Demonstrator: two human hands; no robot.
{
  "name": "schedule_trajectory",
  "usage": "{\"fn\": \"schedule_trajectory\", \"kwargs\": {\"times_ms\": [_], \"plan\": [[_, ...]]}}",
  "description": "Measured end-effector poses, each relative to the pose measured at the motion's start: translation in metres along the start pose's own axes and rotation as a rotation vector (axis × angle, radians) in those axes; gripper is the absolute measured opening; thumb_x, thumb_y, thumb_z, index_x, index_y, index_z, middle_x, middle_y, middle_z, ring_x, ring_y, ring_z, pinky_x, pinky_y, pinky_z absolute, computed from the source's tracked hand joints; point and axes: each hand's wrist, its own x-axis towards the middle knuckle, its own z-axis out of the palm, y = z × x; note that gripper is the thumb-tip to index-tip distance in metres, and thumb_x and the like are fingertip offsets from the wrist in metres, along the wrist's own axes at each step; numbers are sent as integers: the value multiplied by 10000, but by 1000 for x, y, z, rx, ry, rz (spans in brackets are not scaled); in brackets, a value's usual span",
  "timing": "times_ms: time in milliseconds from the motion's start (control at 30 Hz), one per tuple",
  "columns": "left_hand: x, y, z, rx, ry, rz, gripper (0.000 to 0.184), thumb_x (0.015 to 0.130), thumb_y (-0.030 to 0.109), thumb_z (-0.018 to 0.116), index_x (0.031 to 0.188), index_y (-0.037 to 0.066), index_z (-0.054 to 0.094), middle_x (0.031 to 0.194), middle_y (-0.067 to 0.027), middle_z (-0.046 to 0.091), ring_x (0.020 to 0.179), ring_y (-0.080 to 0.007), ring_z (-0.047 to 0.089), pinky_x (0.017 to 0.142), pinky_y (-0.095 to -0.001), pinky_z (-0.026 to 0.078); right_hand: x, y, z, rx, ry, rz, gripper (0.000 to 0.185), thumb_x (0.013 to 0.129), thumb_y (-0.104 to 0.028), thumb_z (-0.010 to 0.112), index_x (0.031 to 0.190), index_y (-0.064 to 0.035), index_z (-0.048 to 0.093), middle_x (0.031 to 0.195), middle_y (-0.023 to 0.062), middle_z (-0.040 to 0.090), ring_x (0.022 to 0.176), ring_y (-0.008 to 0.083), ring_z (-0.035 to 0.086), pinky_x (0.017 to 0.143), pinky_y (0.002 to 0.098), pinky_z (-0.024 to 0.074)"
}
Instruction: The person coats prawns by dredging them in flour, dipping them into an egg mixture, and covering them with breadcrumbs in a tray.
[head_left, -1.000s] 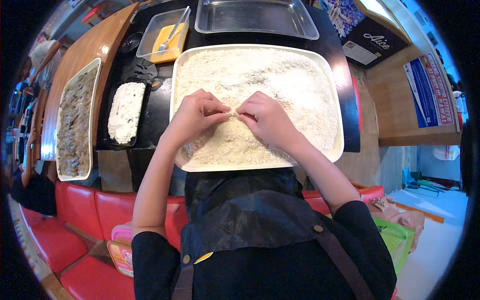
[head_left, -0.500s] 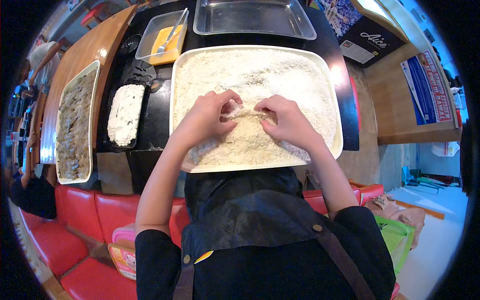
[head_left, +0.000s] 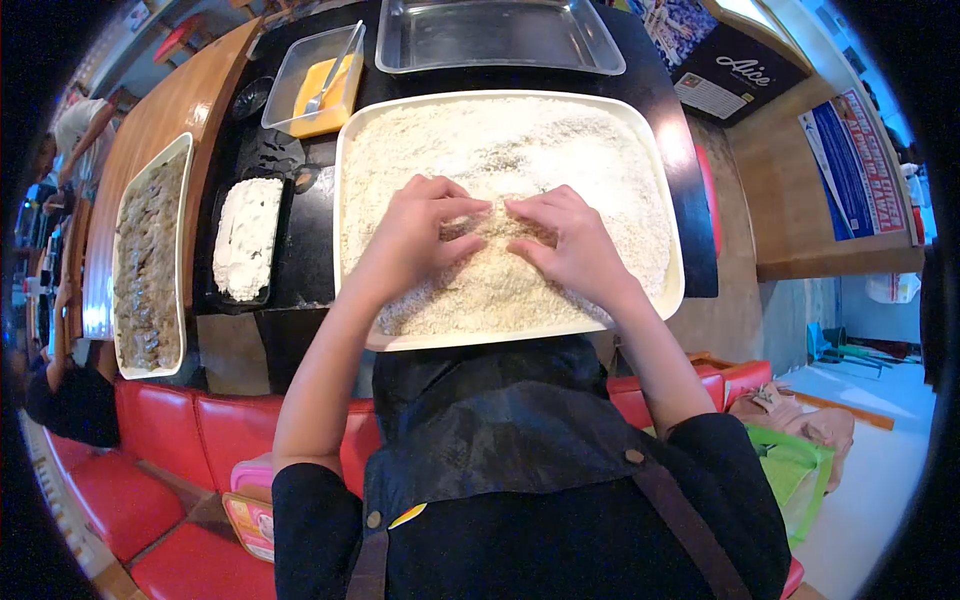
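"Two bare hands, both over the cream tray [head_left: 674, 275]. Take its middle as the clock's centre, with the person at 6. Where is each?"

"Left hand [head_left: 415, 235] toward 9 o'clock, right hand [head_left: 575, 240] toward 3, their tips facing each other across a narrow gap near the centre."

"And the fingers [head_left: 460, 206]?"

"Curved on both hands, with the thumb held apart below them, so each makes an open arch. They sit right at the pale crumbs [head_left: 480, 310]. Whether some coated piece lies between the tips, I cannot tell."

"How do the crumbs lie?"

"Across the whole cream tray, whiter toward 1 and 2 o'clock, yellower toward 6."

"What else is on the black counter [head_left: 312, 245]?"

"At 9 o'clock, a black tray [head_left: 287, 185] with a white powdery mass [head_left: 247, 240]. At 10, a clear tub [head_left: 288, 75] of yellow-orange mix [head_left: 315, 120], a fork [head_left: 345, 60] leaning in it. At 12, a clear pan [head_left: 500, 68], just beyond the crumbs."

"Anything farther out?"

"Past the black tray, still at 9, a long tray [head_left: 186, 240] of lumpy brown-grey mixture [head_left: 150, 260]. Toward 2, a dark box [head_left: 740, 80] marked Aice."
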Motion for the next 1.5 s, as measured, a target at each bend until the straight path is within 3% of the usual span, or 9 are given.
{"fn": "schedule_trajectory", "kwargs": {"times_ms": [233,333,633,733,967,1133,1233,1367,1500], "plan": [[2,-6,24,-96,10,1,138,720,136,783,850,93,766,809,-52,674,803,-250,599,772,-370,496,1,14,11,-38,-109,4,217,751,-38,751,966,-41,722,846,111,668,855,272,620,750,347,521],[3,-5,19,-68,10,-7,171,712,133,786,875,96,751,807,-47,672,829,-244,599,803,-375,477,3,6,1,70,-153,56,229,762,-72,714,983,-28,673,938,147,630,949,320,601,856,396,506],[8,8,-7,-98,-229,-282,261,699,169,817,947,113,756,860,-65,679,857,-255,588,795,-363,487,12,7,-15,124,-335,135,357,740,-81,727,1087,-20,667,964,170,661,912,330,619,849,404,509],[1,-2,-3,-23,-84,-101,274,703,172,826,964,111,767,821,-54,671,830,-238,577,779,-339,476,5,11,-13,113,-219,124,287,753,-85,740,1028,-15,698,914,154,682,842,315,627,808,390,512],[-7,-9,7,-47,-48,-155,213,718,172,816,921,120,782,769,-31,642,784,-223,549,780,-340,460,-5,16,1,90,-98,66,153,772,-58,729,917,-9,723,867,126,683,842,283,625,776,369,510],[7,6,13,-19,26,-30,161,732,172,797,885,126,779,798,-30,667,816,-229,570,826,-375,442,2,-1,4,92,81,39,142,784,-56,715,916,-1,713,839,120,671,844,292,627,773,383,514],[5,2,27,-22,-9,-20,161,722,151,794,880,134,771,839,-10,670,848,-210,575,836,-360,423,-6,12,2,99,-106,138,191,791,-80,715,966,-7,695,902,131,668,906,309,623,812,396,514],[4,1,30,-3,-7,11,207,719,127,793,923,117,763,870,-32,676,828,-216,598,803,-349,455,-7,14,0,67,-91,48,241,785,-74,718,1015,-15,677,927,154,666,894,317,633,823,392,524],[5,15,9,-219,-63,-161,260,722,121,800,974,81,752,882,-82,679,831,-239,631,786,-340,510,-1,10,-2,25,-53,-31,300,769,-41,724,1063,-11,677,930,160,673,855,301,654,793,360,539]]}}
